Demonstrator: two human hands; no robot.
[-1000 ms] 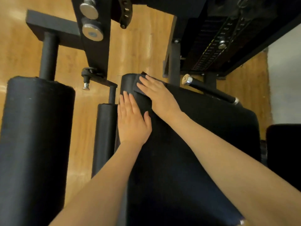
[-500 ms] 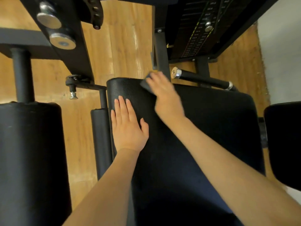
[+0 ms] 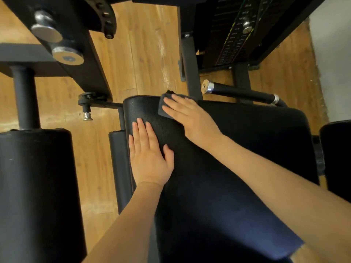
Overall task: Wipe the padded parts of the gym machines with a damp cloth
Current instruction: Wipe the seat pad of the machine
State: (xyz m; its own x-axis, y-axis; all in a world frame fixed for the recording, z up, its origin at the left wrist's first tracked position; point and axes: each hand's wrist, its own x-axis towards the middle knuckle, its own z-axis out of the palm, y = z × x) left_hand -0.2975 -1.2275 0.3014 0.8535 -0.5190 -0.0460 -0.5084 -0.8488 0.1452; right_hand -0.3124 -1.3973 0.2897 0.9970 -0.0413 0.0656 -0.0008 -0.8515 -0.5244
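Nearest the camera, a person's two bare forearms are reaching out over a long black padded seat (image 3: 218,186) of a gym machine, the pad running lengthwise away from the viewer, its long axis pointing toward the weight stack (image 3: 235,31) at the far end. The left hand (image 3: 149,156) is lying flat on the pad's left side, its fingers (image 3: 141,130) straight and close together, holding nothing; it is judged to be steadying the person leaning forward, or bracing the pad against the wiping stroke. Just beyond it, the right hand (image 3: 190,116) is pressing a dark folded cloth (image 3: 164,108) onto the pad close to its far edge, fingers extended and angled toward the pad's far left corner, so that the palm, not a grip, is carrying the pressure. Most of the cloth is hidden beneath that hand, with only its left edge and a small corner showing; whether it is damp cannot be told. The far end of the pad appears to be the part being cleaned, with the nearer stretch and the neighbouring pads perhaps yet to be done. To the left, a large black roller pad (image 3: 38,196) is standing on a post, and a slimmer roller (image 3: 119,168) is sitting just beside the seat's left edge. At right, another dark pad (image 3: 336,158) is edging into view. Farther off, a black handle bar (image 3: 241,93) with chrome ends is crossing behind the seat, above a wooden floor (image 3: 148,54).
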